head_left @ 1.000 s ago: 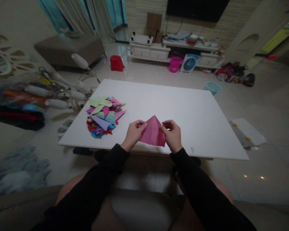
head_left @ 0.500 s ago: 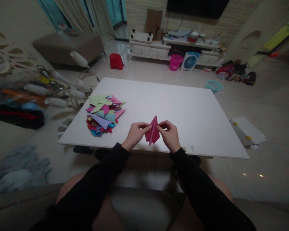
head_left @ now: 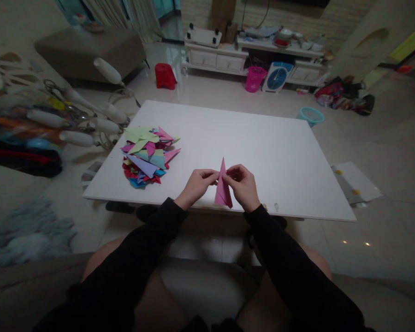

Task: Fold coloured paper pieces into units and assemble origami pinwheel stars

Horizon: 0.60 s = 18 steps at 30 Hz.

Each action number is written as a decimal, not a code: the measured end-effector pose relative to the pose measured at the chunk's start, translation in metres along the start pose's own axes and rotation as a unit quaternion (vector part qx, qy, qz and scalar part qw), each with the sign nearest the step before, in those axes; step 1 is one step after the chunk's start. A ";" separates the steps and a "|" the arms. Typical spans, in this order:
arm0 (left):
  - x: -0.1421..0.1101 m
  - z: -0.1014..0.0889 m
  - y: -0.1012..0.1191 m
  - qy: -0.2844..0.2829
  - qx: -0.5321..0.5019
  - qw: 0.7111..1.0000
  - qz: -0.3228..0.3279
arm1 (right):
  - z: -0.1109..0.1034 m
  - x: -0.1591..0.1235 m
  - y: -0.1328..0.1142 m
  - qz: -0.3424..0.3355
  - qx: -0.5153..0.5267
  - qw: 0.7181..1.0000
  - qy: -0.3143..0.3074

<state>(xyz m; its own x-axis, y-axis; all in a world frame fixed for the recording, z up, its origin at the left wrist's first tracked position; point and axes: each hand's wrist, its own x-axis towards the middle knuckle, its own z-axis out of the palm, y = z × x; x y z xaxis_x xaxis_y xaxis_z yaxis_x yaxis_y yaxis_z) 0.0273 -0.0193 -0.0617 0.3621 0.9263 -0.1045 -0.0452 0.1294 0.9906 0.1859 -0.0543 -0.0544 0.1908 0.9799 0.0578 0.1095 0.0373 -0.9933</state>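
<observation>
A pink paper plane [head_left: 222,192] is held above the near edge of the white table [head_left: 263,152], its sharp nose pointing away from me and a broad folded side facing up. My left hand [head_left: 199,183] pinches its left edge between thumb and fingertips. From the other side my right hand [head_left: 242,185] grips it, the thumb lying on the upper face and the fingers curled behind. To the left lies a heap of folded paper planes [head_left: 147,157] in green, pink, purple, blue and red.
A lamp with several white shades [head_left: 90,124] stands against the table's left side. Beyond the table are a red stool [head_left: 165,76], a pink bin [head_left: 255,79], a blue-and-white fan [head_left: 277,77] and a turquoise basket [head_left: 310,116]. Small items lie at the near edge, right of my hands.
The paper plane has turned from showing both spread wings to showing one flat side. Both hands stay on it. The view has tipped slightly downward.
</observation>
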 end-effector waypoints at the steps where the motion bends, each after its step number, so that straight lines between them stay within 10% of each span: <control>1: 0.000 0.000 0.000 0.003 -0.007 1.000 0.000 | 0.000 0.000 0.001 0.000 0.007 1.000 0.001; 18: 0.004 -0.005 0.002 0.109 -0.014 0.991 0.076 | 0.004 -0.004 -0.006 0.054 0.044 0.996 -0.058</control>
<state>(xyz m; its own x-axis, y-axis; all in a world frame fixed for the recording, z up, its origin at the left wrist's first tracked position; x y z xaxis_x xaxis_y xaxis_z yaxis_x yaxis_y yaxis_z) 0.0245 -0.0135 -0.0606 0.1388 0.9900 0.0263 -0.1099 -0.0110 0.9939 0.1801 -0.0581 -0.0496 0.0833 0.9950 -0.0558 0.0076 -0.0566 -0.9984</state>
